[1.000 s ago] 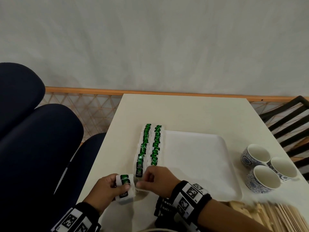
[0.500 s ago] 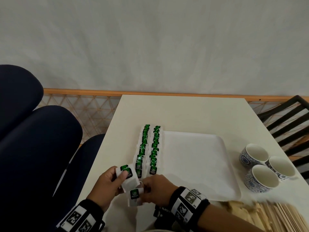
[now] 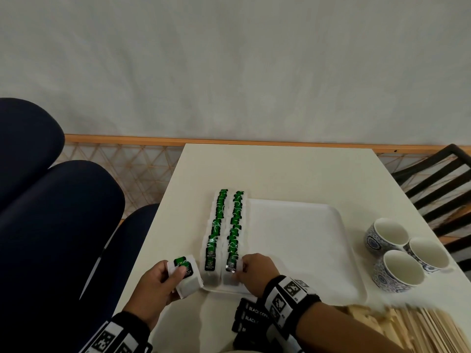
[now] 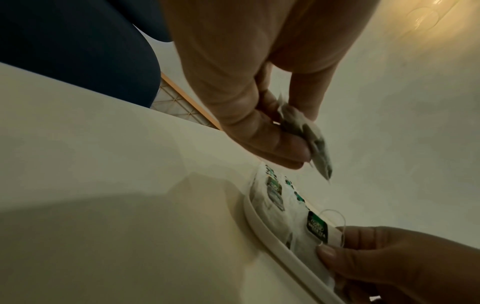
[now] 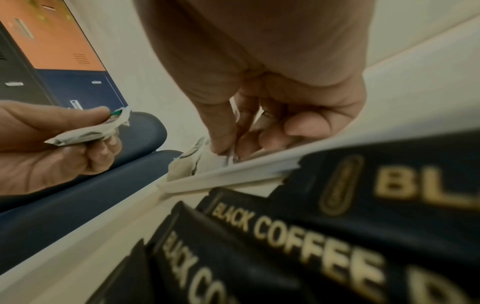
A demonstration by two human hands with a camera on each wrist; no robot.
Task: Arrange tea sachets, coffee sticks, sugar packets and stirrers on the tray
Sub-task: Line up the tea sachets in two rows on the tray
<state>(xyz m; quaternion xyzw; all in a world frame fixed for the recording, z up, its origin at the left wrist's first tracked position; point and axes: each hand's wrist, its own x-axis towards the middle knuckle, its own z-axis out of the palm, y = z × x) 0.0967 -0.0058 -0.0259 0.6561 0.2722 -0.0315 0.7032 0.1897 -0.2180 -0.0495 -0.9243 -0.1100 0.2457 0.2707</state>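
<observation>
Pinching a tea sachet point(image 3: 231, 270) onto the tray point(image 3: 293, 240), right hand point(image 3: 254, 272); left hand point(image 3: 155, 284) grips spare sachets point(image 3: 186, 273).

The tray point(image 3: 300, 250) lies bare right of the two tea sachet rows point(image 3: 226, 225); three cups point(image 3: 405, 253) crowd its right edge, coffee sticks point(image 3: 251, 319) and stirrers point(image 3: 407, 329) its near side.

Green-tagged tea sachets point(image 3: 229, 225) in two overlapping rows along white tray's point(image 3: 318, 250) left edge.
</observation>
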